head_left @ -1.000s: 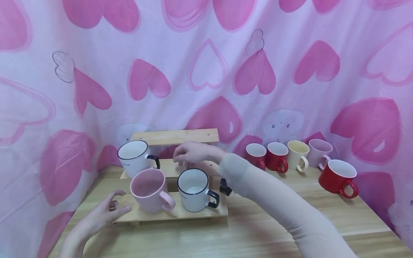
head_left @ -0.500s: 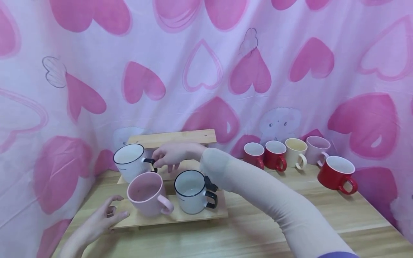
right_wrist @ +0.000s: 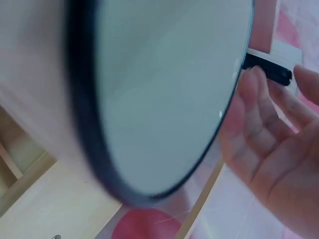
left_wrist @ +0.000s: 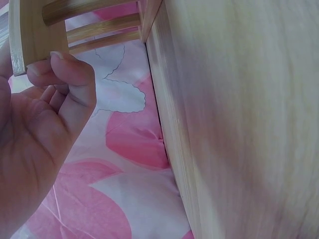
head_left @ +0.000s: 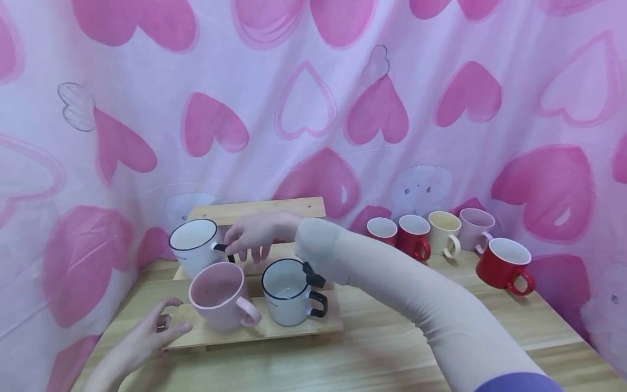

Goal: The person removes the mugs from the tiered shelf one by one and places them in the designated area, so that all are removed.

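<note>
A three-tier wooden shelf (head_left: pixel 313 325) stands on the table. My left hand (head_left: pixel 147 335) grips the left end of its lowest board, fingers curled round the board end (left_wrist: pixel 42 42) in the left wrist view. On the middle tier stands a white mug (head_left: pixel 193 253) with a black rim. My right hand (head_left: pixel 259 235) pinches its black handle (right_wrist: pixel 271 69) between fingers and thumb. On the lowest tier are a pink mug (head_left: pixel 217 296) and a second white, black-rimmed mug (head_left: pixel 284 299), handles to the right. This second mug fills much of the right wrist view.
At the back right of the table (head_left: pixel 392 337) stand two red mugs (head_left: pixel 408 239), a cream mug (head_left: pixel 439 239) and a lilac mug (head_left: pixel 471 234). Another red mug (head_left: pixel 495 269) sits nearer. A heart-patterned curtain (head_left: pixel 313 81) hangs behind. My right forearm passes over the shelf's right side.
My right hand has moved left along the middle tier to the black handle of the white mug there. My left hand has stayed at the shelf's end.
</note>
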`<state>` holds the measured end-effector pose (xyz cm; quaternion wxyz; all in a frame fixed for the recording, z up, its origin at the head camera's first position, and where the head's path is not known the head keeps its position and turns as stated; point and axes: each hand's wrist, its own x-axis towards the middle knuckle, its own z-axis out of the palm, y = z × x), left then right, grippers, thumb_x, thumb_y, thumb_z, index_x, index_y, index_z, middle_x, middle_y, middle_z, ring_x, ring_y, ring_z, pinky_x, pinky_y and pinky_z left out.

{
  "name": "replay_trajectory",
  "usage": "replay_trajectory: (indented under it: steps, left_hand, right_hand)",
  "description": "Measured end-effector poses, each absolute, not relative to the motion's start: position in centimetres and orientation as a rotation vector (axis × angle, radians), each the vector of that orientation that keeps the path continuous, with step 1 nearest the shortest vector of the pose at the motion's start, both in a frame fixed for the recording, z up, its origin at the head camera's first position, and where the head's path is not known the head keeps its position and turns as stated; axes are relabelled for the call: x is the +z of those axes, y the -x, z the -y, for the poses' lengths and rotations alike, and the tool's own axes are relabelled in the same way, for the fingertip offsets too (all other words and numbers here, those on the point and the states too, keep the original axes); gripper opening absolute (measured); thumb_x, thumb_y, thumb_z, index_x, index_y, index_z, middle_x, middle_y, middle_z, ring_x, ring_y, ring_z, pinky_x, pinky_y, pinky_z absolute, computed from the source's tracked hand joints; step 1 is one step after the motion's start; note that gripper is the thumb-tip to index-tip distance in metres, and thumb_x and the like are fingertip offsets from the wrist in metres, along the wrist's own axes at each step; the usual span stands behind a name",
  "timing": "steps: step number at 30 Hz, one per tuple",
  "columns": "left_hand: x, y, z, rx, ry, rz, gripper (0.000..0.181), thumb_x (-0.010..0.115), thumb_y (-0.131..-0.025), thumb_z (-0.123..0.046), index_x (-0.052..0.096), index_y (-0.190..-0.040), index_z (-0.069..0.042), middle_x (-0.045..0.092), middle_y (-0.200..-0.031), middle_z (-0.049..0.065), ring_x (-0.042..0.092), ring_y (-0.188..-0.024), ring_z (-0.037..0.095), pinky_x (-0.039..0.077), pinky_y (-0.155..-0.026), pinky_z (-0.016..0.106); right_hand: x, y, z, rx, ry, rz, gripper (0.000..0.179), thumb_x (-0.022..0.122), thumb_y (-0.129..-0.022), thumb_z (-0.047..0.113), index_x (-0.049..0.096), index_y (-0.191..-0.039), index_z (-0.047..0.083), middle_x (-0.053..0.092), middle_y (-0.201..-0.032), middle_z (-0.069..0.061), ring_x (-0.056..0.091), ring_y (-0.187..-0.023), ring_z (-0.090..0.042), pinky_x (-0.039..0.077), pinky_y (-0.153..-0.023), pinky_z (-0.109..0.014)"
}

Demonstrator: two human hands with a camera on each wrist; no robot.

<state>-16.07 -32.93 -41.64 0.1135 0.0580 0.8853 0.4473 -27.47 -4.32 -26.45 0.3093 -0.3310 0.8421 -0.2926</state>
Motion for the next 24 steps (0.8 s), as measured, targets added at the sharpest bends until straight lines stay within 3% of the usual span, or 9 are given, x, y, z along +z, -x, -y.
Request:
replay_trajectory:
  steps: [3,8,17,24]
  left_hand:
    - [-41.8,16.1,33.0,1.335,-0.183,-2.581,0.058,0.065,-0.095,-0.02,0.028,-0.136,-0.005,0.04,-0.076,0.003,0.045,-0.06,0.012,0.048,-0.052,0.03]
    - [-41.9,16.1,33.0,1.335,-0.185,-2.583,0.057,0.065,-0.095,-0.021,0.028,-0.136,-0.006,0.039,-0.076,0.002,0.046,-0.062,0.011,0.048,-0.052,0.03]
    - [-41.9,15.9,32.8,1.328,-0.158,-2.557,0.06,0.064,-0.096,-0.023,0.027,-0.14,-0.006,0.043,-0.087,0.007,0.05,-0.075,0.012,0.051,-0.058,0.034]
    - [-41.6,16.1,33.2,1.306,-0.175,-2.564,0.06,0.063,-0.097,-0.023,0.025,-0.14,-0.005,0.047,-0.087,0.009,0.053,-0.079,0.014,0.052,-0.06,0.036]
  right_hand:
    - [-26.6,27.1,5.0,-0.686,0.898,-2.309,0.017,0.06,-0.099,0.031,0.066,-0.106,0.017,0.065,-0.094,-0.004,0.065,-0.068,-0.021,0.055,-0.066,-0.033]
    - [-26.9,26.4,5.6,-0.784,0.811,-2.464,0.014,0.061,-0.098,0.019,0.068,-0.094,0.008,0.066,-0.083,-0.007,0.067,-0.061,-0.017,0.056,-0.059,-0.027]
    - [-27.0,26.7,4.4,-1.075,0.718,-2.439,0.017,0.064,-0.096,0.013,0.068,-0.098,-0.003,0.069,-0.081,-0.015,0.071,-0.066,-0.022,0.057,-0.059,-0.03]
    - [-26.4,27.3,2.4,-1.301,0.699,-2.363,0.019,0.067,-0.095,0.02,0.07,-0.095,0.001,0.068,-0.081,-0.017,0.071,-0.074,-0.029,0.058,-0.066,-0.036]
